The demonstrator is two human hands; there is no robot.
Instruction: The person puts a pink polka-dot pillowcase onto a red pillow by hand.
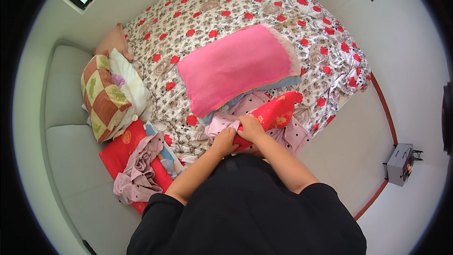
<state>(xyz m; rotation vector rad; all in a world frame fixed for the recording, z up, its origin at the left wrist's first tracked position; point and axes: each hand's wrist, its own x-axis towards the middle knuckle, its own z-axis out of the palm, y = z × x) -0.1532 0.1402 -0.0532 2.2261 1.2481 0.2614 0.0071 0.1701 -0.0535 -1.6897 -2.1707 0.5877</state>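
Note:
My left hand point(224, 142) and my right hand point(251, 128) are close together in front of my body. Both are closed on a red pillow point(280, 112) with gold print, one end of which points up to the right. Pink dotted fabric point(218, 124) bunches up at the fingers of my left hand, and more of it lies under the pillow. Whether that fabric is partly around the pillow cannot be made out. Just beyond my hands, a flat pink pillow cover point(237, 69) with a lace edge lies over a blue cloth point(280, 83).
The floral sheet point(208, 28) covers the bed. At the padded grey headboard point(69, 88) lean a checked pillow point(102, 95) and a white pillow point(136, 86). To my left, another dotted cloth point(138, 173) rests crumpled on a red pillow point(118, 152). A grey cabinet point(398, 164) stands right.

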